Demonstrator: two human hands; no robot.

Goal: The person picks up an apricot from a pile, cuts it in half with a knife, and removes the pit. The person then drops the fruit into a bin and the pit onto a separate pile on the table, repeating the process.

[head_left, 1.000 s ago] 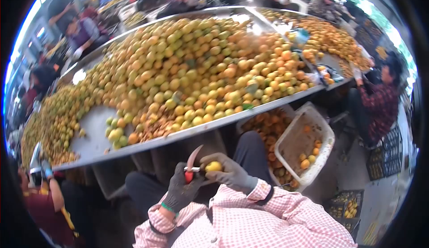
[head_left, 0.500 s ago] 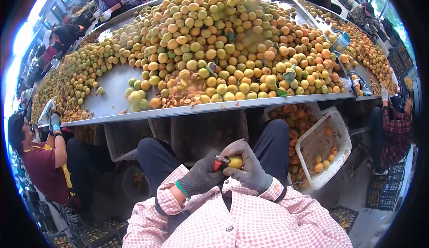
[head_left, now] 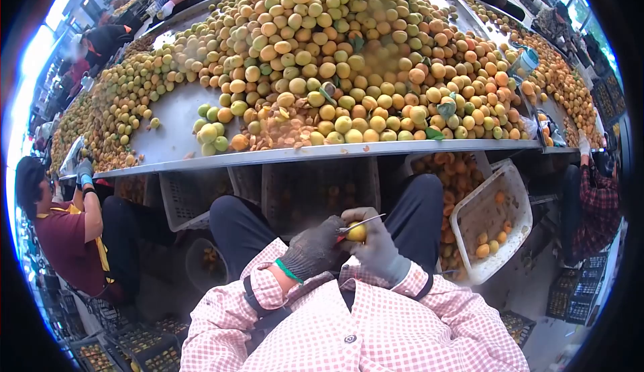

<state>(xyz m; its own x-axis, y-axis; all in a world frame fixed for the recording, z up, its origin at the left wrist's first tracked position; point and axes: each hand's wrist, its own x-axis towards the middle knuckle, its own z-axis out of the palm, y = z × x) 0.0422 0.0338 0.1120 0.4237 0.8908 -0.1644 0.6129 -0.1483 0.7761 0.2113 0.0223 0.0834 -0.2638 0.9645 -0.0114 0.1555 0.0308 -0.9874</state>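
Observation:
At my lap, my gloved left hand (head_left: 314, 246) is closed around the handle of a small knife (head_left: 365, 222). Its thin blade lies across a yellow-green apricot (head_left: 357, 233) and points to the right. My gloved right hand (head_left: 377, 250) grips this apricot from the right side, fingers bent around it. The knife's handle is hidden inside my left hand. Both hands are close together, almost touching. Ahead of them, a large heap of apricots (head_left: 335, 57) covers much of the metal table (head_left: 181, 114), with torn apricot pieces (head_left: 285, 130) near its front edge.
Under the table's edge stand crates (head_left: 322, 191). A tilted white basket (head_left: 493, 221) with a few apricots leans at my right, beside a container of orange apricot halves (head_left: 456, 184). A co-worker (head_left: 67, 231) sits at left, another person (head_left: 597, 204) at right.
The knife has turned: its red handle showed before, and now its blade reaches right across the apricot. My right hand's fingers have shifted around the fruit. The view has tilted slightly.

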